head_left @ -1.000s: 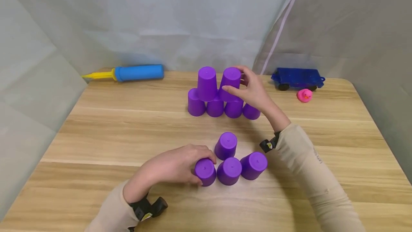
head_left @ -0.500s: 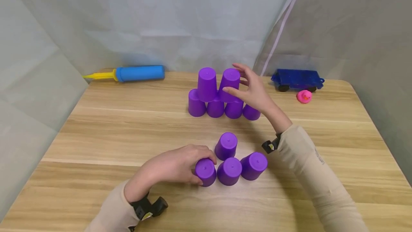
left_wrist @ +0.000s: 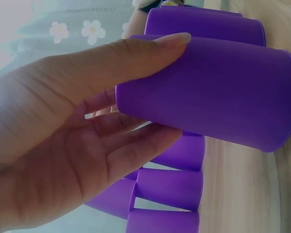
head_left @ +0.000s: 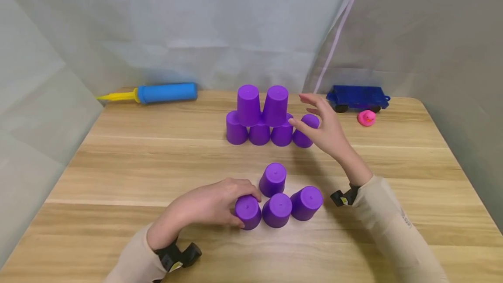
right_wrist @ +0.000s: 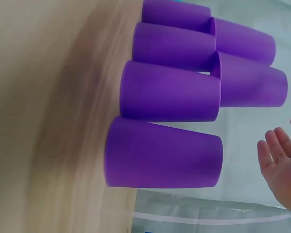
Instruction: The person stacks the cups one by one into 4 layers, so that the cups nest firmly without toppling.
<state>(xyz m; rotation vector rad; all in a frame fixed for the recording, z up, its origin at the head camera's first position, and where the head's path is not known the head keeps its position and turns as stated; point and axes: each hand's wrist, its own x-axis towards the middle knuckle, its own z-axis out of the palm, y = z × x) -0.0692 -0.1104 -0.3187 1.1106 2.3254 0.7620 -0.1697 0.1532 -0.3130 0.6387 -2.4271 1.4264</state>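
Note:
Purple cups stand upside down in two groups. My left hand (head_left: pixel 214 202) grips the leftmost front cup (head_left: pixel 248 212), thumb and fingers on its sides; the left wrist view shows this gripped cup (left_wrist: pixel 213 92) close up. Beside it are a middle cup (head_left: pixel 277 210), a right cup (head_left: pixel 307 203) and one behind (head_left: pixel 273 180). Farther back, a left upper cup (head_left: pixel 248 105) and a right upper cup (head_left: pixel 275 105) rest on a bottom row (head_left: pixel 237 130). My right hand (head_left: pixel 324 128), fingers spread, holds nothing near the row's rightmost cup (head_left: pixel 304 136), also in the right wrist view (right_wrist: pixel 165 155).
A blue pump (head_left: pixel 167 93) with a yellow nozzle lies at the back left of the wooden table (head_left: pixel 129 169). At the back right are a dark blue toy wagon (head_left: pixel 357 97) and a pink rubber duck (head_left: pixel 366 118). Grey cloth (head_left: pixel 177 21) hangs behind.
My right hand has let go of the right upper cup and drawn away to the right. That cup stays on the row. The left hand keeps its grip on the front cup.

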